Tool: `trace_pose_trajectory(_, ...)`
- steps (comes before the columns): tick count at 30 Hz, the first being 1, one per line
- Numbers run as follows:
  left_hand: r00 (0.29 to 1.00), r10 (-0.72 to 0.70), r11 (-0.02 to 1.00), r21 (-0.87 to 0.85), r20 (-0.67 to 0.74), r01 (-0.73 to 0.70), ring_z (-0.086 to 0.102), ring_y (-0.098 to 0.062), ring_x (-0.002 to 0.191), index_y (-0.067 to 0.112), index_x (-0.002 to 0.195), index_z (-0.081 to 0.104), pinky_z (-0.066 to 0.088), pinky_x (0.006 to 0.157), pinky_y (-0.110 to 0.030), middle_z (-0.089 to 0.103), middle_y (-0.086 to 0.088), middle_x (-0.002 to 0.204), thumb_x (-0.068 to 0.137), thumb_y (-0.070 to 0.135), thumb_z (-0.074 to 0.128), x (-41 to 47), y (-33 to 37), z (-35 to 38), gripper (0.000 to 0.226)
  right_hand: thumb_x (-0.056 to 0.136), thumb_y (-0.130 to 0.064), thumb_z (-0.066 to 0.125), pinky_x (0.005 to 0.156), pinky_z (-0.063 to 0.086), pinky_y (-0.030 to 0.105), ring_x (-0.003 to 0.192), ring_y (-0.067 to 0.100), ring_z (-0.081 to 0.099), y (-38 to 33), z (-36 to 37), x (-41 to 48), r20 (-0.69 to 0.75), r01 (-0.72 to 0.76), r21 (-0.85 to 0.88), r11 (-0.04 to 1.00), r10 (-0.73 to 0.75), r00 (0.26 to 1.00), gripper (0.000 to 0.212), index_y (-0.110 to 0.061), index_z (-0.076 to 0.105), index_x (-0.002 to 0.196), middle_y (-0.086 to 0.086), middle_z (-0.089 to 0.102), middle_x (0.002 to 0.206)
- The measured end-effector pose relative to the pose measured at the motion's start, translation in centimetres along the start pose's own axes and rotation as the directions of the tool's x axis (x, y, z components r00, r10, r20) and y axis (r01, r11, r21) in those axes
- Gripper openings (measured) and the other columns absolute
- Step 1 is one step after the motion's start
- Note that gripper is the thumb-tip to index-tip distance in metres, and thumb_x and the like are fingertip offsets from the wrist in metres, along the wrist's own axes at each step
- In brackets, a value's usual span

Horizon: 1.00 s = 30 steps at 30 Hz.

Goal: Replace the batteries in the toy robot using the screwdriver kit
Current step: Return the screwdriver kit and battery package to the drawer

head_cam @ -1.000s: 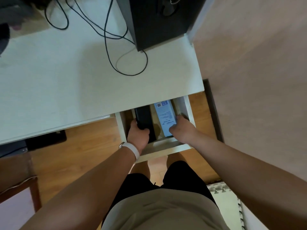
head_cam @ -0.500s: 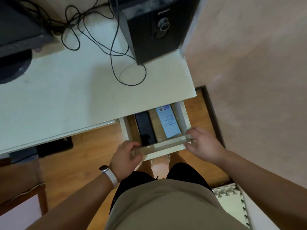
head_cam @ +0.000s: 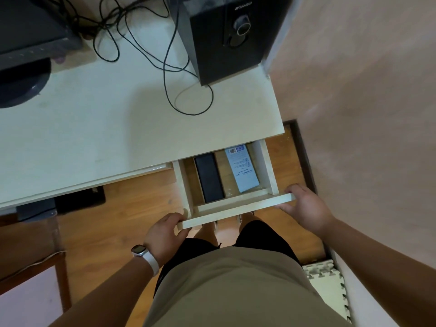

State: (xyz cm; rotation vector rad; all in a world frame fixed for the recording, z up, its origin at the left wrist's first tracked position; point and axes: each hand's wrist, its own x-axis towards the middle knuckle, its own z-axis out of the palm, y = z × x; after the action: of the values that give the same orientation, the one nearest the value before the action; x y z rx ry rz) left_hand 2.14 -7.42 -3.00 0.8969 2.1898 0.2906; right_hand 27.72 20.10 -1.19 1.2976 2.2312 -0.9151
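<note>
This looks like the fetching step: the left hand (head_cam: 165, 234) and right hand (head_cam: 304, 206) curl their fingers round the ends of the drawer front (head_cam: 236, 208). Just beyond the fingers lie a black case (head_cam: 208, 178) and a blue box (head_cam: 243, 171). One is perhaps the screwdriver kit and must next be lifted out; no toy robot shows.

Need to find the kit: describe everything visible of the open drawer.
The drawer stands open under the desk's right end: pale cream boards, brown wood-look floor. Inside, a flat black case and a light-blue box lie side by side. The left hand grips the front panel's left end, the right hand its right end.
</note>
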Motion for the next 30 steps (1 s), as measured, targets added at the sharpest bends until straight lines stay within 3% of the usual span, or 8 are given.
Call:
trace_pose_trajectory(4,0.995,-0.015,0.995,-0.104,-0.103,0.004,0.069,-0.025,0.086,0.011,0.106,0.073,0.06,0.075,-0.038,0.072,-0.003,0.1,0.081,0.016,0.082,0.5,-0.4,0.2,0.028,0.083,-0.043,0.07,0.074,0.044,0.024,0.089,0.014,0.054,-0.4,0.3,0.2,-0.043,-0.033,0.082,0.996,0.036,0.998,0.05,-0.015,0.056,0.123,0.0,0.058,0.116)
trace_pose_trajectory(8,0.987,-0.005,0.995,-0.096,-0.161,-0.011,0.07,-0.027,0.082,0.01,0.105,0.073,0.061,0.073,-0.039,0.073,-0.006,0.098,0.079,0.016,0.084,2.2,-0.1,-0.7,0.029,0.082,-0.045,0.071,0.082,0.046,0.026,0.103,0.019,0.057,-1.1,-0.2,1.7,-0.081,-0.04,0.143,0.989,0.052,0.995,0.057,-0.014,0.055,0.128,0.002,0.059,0.123)
trace_pose_trajectory(15,0.972,-0.059,0.988,-0.15,-0.228,0.025,0.07,-0.028,0.087,0.009,0.112,0.072,0.054,0.077,-0.029,0.073,-0.01,0.105,0.082,0.018,0.081,4.5,0.5,-1.6,0.032,0.078,-0.046,0.075,0.09,0.052,0.034,0.109,0.022,0.059,-2.8,-1.1,4.5,-0.114,-0.11,0.286,0.952,0.148,0.982,0.067,-0.018,0.05,0.134,0.005,0.059,0.128)
trace_pose_trajectory(19,0.935,-0.214,0.944,-0.305,-0.284,0.124,0.069,-0.027,0.097,0.009,0.12,0.069,0.053,0.081,-0.031,0.072,-0.01,0.109,0.083,0.024,0.08,6.1,1.4,-2.2,0.041,0.077,-0.045,0.076,0.093,0.048,0.031,0.121,0.02,0.055,-4.0,-1.4,6.2,-0.141,-0.145,0.432,0.89,0.225,0.964,0.074,-0.02,0.044,0.14,0.001,0.058,0.132)
trace_pose_trajectory(24,0.868,-0.435,0.808,-0.528,-0.239,0.259,0.065,-0.02,0.114,0.01,0.131,0.062,0.048,0.089,-0.029,0.071,-0.007,0.119,0.085,0.037,0.076,7.6,2.9,-2.2,0.055,0.078,-0.044,0.076,0.088,0.048,0.029,0.117,0.012,0.057,-5.1,-1.4,8.0,-0.131,-0.155,0.553,0.818,0.269,0.954,0.056,-0.026,0.052,0.126,-0.007,0.063,0.122)
trace_pose_trajectory(30,0.827,-0.529,0.72,-0.617,-0.19,0.318,0.065,-0.026,0.114,0.01,0.119,0.069,0.049,0.095,-0.034,0.072,-0.009,0.119,0.091,0.041,0.068,8.5,4.1,-1.8,0.042,0.081,-0.041,0.074,0.088,0.045,0.028,0.117,0.013,0.056,-5.5,-1.5,9.4,-0.129,-0.132,0.592,0.795,0.255,0.958,0.056,-0.023,0.051,0.129,-0.006,0.061,0.124)
